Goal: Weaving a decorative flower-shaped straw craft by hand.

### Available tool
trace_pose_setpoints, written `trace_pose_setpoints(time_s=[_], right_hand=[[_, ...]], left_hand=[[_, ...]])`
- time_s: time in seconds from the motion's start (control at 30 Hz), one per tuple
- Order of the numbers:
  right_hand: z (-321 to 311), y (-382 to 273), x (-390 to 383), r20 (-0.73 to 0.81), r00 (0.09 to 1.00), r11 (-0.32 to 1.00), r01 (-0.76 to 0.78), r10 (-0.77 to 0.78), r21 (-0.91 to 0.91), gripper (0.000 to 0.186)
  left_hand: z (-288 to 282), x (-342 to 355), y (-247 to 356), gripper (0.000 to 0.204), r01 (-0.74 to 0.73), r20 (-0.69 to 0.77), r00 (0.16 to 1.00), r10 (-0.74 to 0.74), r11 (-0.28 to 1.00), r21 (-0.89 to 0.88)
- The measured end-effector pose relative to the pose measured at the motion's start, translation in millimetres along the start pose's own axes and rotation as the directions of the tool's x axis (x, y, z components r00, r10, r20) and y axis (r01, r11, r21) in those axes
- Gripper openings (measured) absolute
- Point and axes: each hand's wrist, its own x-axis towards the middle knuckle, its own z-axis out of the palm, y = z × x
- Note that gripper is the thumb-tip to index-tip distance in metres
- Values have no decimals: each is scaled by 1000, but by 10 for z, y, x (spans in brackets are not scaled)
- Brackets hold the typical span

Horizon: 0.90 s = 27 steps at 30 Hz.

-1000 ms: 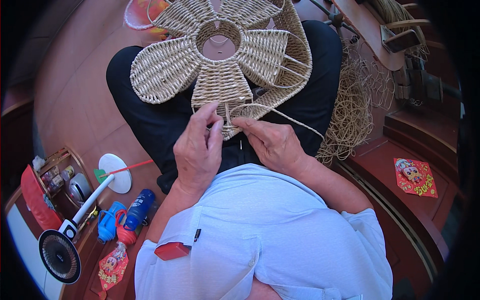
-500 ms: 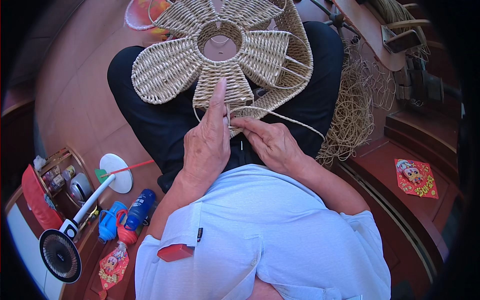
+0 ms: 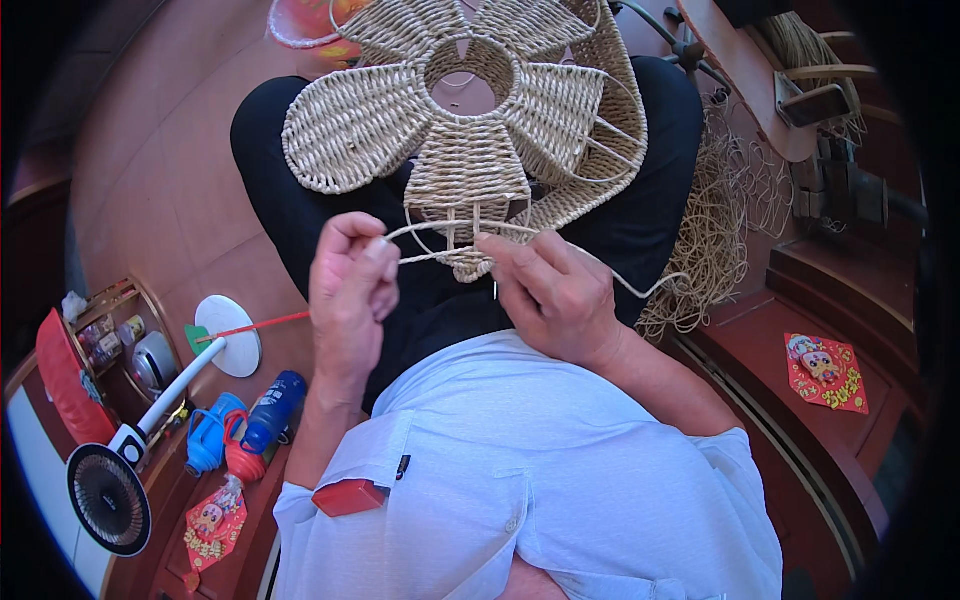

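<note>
A woven cord basket shaped like a flower (image 3: pixel 468 160) rests across my lap, with a round hole at its centre. Its nearest petal is woven only at the upper part; below that, bare frame strands show. Beside this petal, my left hand (image 3: pixel 350 295) pinches a pale twisted cord (image 3: pixel 425 231), drawn out to the left in a loop. My right hand (image 3: pixel 560 290) has its thumb and fingers closed on the cord at the bare strands. The cord's free end trails right over my thigh. What lies inside the right fingers is partly hidden.
A tangled heap of cord (image 3: pixel 705 220) lies right of my leg. A phone (image 3: pixel 815 105) sits on a stand at the far right. To the left are a small fan (image 3: pixel 110 498), blue and red bottles (image 3: pixel 272 412) and a tray of small items (image 3: pixel 150 350).
My left hand has moved left and down from the petal, pulling a loop of cord out. My right hand has shifted slightly right, and the basket appears further right in view.
</note>
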Motion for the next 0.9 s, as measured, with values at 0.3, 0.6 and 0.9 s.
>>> trace_pose_setpoints(time_s=[0.3, 0.6, 0.9], right_hand=[[158, 47, 164, 33, 980, 980, 195, -194, -47, 33], [199, -4, 201, 38, 974, 971, 224, -221, -85, 41], [305, -41, 279, 68, 985, 984, 161, -156, -73, 31]], left_hand=[[-68, 228, 159, 16, -19, -77, 997, 29, 991, 134], [-25, 453, 89, 17, -171, -51, 981, 185, 964, 206], [186, 342, 62, 18, -286, -118, 938, 326, 920, 269]])
